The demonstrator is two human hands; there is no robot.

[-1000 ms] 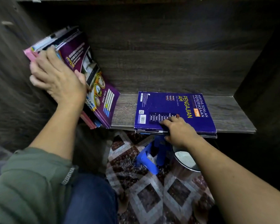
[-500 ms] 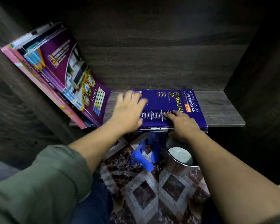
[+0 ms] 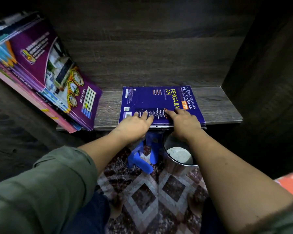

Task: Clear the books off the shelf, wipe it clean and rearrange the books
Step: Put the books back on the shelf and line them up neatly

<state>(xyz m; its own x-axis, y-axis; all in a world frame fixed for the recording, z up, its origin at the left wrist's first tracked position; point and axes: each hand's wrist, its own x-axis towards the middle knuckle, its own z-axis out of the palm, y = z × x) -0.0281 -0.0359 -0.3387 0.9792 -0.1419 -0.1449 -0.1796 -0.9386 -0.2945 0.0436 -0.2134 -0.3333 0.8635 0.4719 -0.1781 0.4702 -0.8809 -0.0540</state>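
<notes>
A blue book [image 3: 156,100] lies flat on top of a thin stack on the dark wooden shelf [image 3: 218,105], its front edge sticking out past the board. My left hand [image 3: 134,126] holds that front edge at the left, fingers over the cover. My right hand [image 3: 184,124] grips the same edge further right, fingers bent on the cover. Both thumbs are hidden below the edge. At the shelf's left end, several books with a purple cover [image 3: 57,73] in front lean against the side wall.
Under the shelf stand a blue plastic stool [image 3: 142,159] and a round metal bin [image 3: 179,156] on a patterned carpet [image 3: 142,196]. The dark side panel [image 3: 260,81] closes the shelf on the right. An orange object [image 3: 291,183] shows at the right edge.
My left hand has left the leaning books, crossed to the blue book, then drawn back to its front edge. My right hand has stayed on that edge.
</notes>
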